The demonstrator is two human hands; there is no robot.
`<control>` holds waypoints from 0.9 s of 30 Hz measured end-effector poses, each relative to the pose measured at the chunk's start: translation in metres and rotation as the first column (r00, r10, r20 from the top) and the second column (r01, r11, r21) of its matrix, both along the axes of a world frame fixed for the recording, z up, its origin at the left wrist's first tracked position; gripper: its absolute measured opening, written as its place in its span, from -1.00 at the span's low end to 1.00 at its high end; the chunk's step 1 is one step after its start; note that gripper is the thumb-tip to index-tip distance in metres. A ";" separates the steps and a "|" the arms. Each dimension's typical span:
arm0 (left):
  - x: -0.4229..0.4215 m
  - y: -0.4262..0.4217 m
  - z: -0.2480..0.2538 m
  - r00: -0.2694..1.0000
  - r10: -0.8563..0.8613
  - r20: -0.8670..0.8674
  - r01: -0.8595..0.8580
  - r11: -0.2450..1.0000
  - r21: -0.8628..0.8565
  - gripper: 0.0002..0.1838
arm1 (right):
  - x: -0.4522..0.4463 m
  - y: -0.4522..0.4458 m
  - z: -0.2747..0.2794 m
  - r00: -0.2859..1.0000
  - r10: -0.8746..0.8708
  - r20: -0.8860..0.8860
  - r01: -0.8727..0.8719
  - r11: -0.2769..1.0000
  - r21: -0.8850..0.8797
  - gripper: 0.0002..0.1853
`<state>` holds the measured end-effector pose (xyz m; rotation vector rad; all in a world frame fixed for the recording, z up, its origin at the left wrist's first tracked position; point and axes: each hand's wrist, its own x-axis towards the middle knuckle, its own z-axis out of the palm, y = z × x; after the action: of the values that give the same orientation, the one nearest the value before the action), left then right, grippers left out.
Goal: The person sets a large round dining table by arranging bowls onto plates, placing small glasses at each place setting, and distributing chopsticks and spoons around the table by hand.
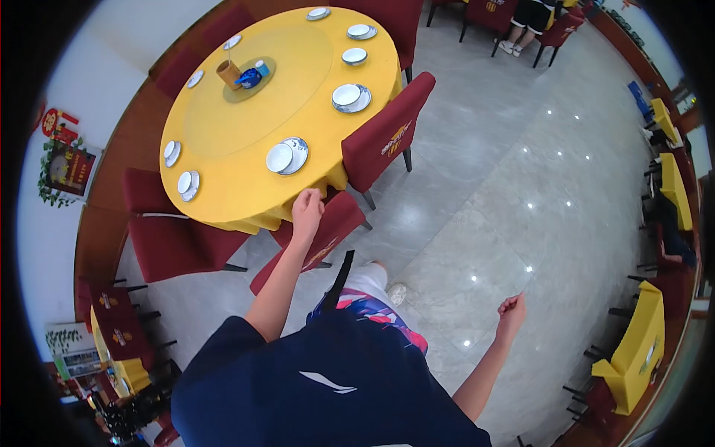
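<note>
My left hand (pixel 307 211), its fingers curled in, is over a red chair (pixel 328 232) by the near edge of the round table with a yellow cloth (pixel 320 160); I cannot tell whether it touches the chair. Just beyond it on the cloth are a white bowl (pixel 279 159) and a blue-patterned plate (pixel 298 153). Away to the right, my right hand (pixel 511 313) hangs above the grey tiled floor, fingers drawn together. Nothing shows in either hand.
More bowls (pixel 345 94) and plates ring the table, and a wooden holder (pixel 228 73) stands near its far side. Red chairs (pixel 391 134) surround it. Yellow-covered tables (pixel 633 350) line the right wall. A person's legs (pixel 525 22) show at the far top.
</note>
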<state>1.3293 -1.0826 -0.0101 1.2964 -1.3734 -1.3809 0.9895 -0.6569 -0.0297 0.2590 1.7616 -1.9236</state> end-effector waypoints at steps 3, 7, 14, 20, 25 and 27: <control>-0.055 -0.013 0.000 1.000 -0.019 0.023 0.018 0.999 0.036 -0.78 | -0.056 -0.019 -0.009 0.999 -0.033 0.022 0.034 0.999 -0.013 -0.58; -0.126 -0.072 -0.007 0.996 0.074 -0.052 -0.066 0.988 0.137 -0.83 | -0.123 -0.076 -0.031 0.997 0.036 0.066 -0.035 0.999 -0.013 -0.59; -0.247 -0.221 -0.015 0.947 0.220 -0.234 -0.135 0.934 0.332 -0.74 | -0.257 -0.238 -0.067 0.961 0.184 0.207 -0.210 0.972 0.108 -0.58; -0.340 -0.358 -0.088 0.849 0.290 -0.441 -0.001 0.836 0.549 -0.56 | -0.372 -0.413 -0.006 0.816 0.576 -0.048 -0.561 0.809 0.176 -0.61; -0.387 -0.471 -0.141 0.709 0.593 -0.380 -0.168 0.666 0.727 -0.30 | -0.431 -0.510 -0.004 0.746 0.664 -0.049 -0.643 0.737 0.207 -0.61; -0.400 -0.520 -0.149 0.605 0.732 -0.313 -0.306 0.576 0.758 -0.20 | -0.452 -0.541 -0.020 0.700 0.714 0.005 -0.686 0.672 0.280 -0.61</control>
<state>0.9292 -1.6022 -0.1595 1.3409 0.0432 -1.6319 0.5379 -1.1978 -0.0499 -0.4071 1.8114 -1.1529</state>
